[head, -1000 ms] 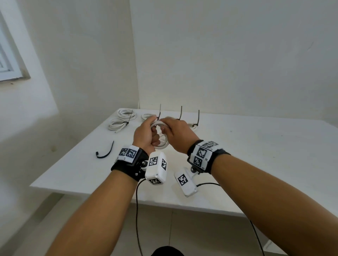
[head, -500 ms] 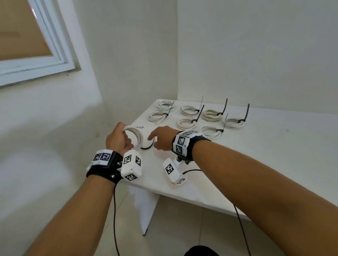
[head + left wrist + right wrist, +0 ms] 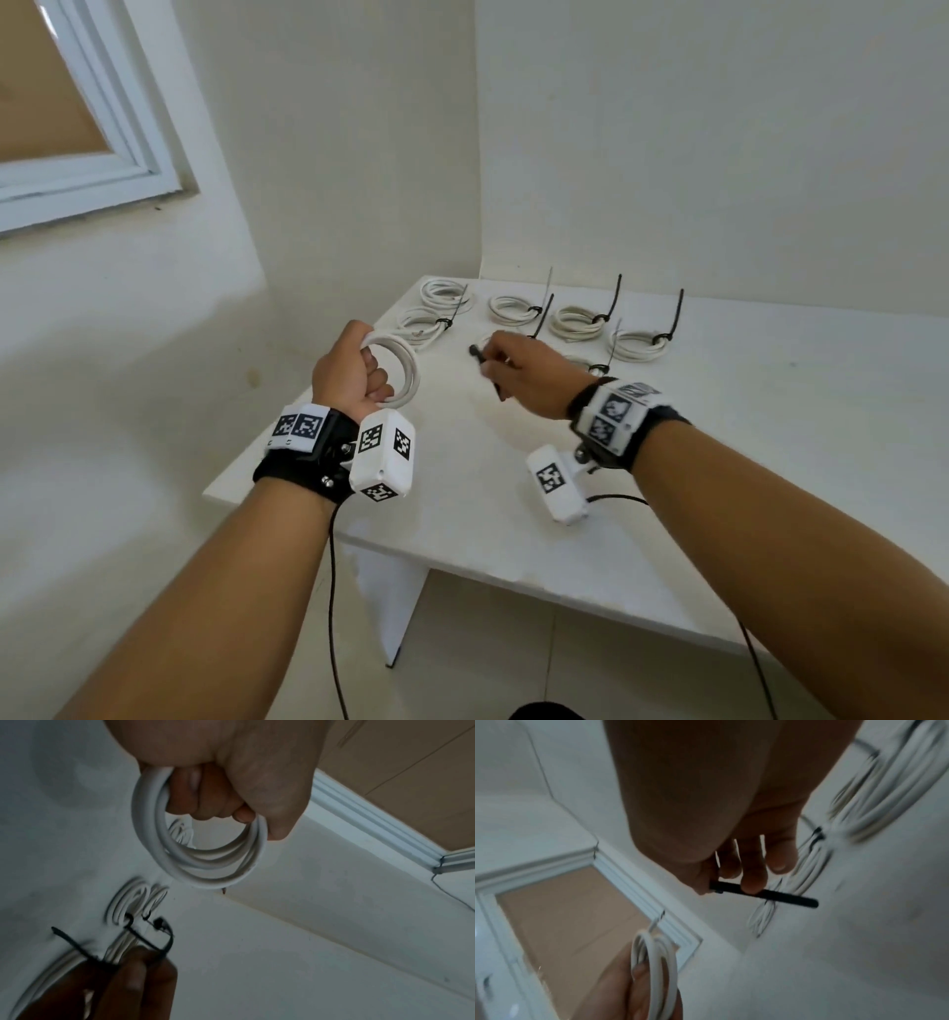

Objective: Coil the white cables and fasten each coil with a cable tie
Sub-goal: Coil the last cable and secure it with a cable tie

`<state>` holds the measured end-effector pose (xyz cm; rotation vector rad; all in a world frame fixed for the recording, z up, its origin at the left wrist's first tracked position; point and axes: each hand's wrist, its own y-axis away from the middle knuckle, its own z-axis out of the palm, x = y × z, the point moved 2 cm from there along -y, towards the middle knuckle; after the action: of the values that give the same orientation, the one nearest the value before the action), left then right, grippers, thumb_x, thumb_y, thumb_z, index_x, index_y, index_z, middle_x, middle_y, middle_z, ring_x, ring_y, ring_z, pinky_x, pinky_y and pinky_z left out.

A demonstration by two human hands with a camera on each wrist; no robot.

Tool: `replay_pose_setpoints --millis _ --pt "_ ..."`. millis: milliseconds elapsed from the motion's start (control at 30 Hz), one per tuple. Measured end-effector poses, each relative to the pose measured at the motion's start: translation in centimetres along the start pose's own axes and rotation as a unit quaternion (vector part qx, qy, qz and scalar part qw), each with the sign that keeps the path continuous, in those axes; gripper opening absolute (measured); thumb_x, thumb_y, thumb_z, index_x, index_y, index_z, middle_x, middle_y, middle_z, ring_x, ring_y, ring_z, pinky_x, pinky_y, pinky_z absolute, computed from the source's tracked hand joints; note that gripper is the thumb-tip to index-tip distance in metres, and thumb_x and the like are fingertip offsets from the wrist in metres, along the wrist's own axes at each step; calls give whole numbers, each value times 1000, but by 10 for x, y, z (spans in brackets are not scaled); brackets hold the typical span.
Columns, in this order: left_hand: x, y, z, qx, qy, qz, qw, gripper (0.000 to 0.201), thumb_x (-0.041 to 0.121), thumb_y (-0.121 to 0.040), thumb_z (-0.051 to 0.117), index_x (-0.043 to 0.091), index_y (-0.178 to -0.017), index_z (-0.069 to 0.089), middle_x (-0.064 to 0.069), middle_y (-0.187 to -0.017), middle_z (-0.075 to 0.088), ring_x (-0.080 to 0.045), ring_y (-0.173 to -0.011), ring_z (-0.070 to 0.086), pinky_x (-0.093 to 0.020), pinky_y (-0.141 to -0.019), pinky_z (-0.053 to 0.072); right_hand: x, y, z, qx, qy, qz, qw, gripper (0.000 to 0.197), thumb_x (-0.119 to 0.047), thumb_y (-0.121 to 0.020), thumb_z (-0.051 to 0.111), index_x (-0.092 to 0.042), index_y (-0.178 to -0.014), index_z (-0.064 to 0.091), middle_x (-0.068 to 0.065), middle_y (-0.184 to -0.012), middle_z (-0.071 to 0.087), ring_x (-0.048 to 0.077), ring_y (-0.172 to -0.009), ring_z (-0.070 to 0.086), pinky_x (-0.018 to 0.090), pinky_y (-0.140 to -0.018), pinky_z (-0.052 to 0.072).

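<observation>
Now the right hand (image 3: 518,377) has lifted the black cable tie (image 3: 770,895) off the white table (image 3: 770,437), pinching it by one end in its grip. The left hand (image 3: 349,372) curls tight around the white coil (image 3: 405,367), held up on edge, just to the left of the tie. The tie's long side points across toward the coil, and tied coils (image 3: 580,321) lie behind, near the wall corner.

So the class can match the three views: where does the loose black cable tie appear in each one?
Head: cable tie centre, pinched by right hand.
Left wrist: bottom left, blurred.
Right wrist: centre.
Shared landmark: the untied white coil gripped by left hand.
</observation>
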<state>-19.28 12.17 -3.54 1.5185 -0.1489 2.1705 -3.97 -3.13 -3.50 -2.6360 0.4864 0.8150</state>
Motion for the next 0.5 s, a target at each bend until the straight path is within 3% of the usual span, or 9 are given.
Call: replay_pose_setpoints --millis 100,200,333,500 --pt "-11 7 35 -39 -7 -6 999 33 19 -79 58 19 -56 34 4 -51 22 -15 -42 14 -26 -48 13 34 35 -38 53 -88 50 993 10 -21 -100 49 -16 -92 51 2 -79 68 6 -60 58 29 -62 46" --pt "-30 20 82 -86 -21 -19 996 35 22 -82 59 20 -57 35 4 -50 24 -14 -40 17 -24 -45 15 68 67 -71 144 -144 77 976 9 -16 -98 51 -15 -89 52 3 -82 71 12 -64 62 31 -63 52" --pt "-64 53 156 -155 -28 -42 987 38 22 -85 59 20 -56 35 4 -47 23 -13 -37 16 -21 -43 14 111 107 -107 261 -139 122 948 8 -20 -94 58 -14 -91 62 3 -78 71 14 -63 63 32 -68 56" --pt "-105 94 232 -226 -61 -69 970 37 20 -85 58 19 -55 37 4 -47 27 -12 -36 19 -20 -42 14 158 140 -141 315 -176 171 917 20 -8 -98 48 -7 -97 68 -1 -81 74 9 -67 61 25 -62 52"
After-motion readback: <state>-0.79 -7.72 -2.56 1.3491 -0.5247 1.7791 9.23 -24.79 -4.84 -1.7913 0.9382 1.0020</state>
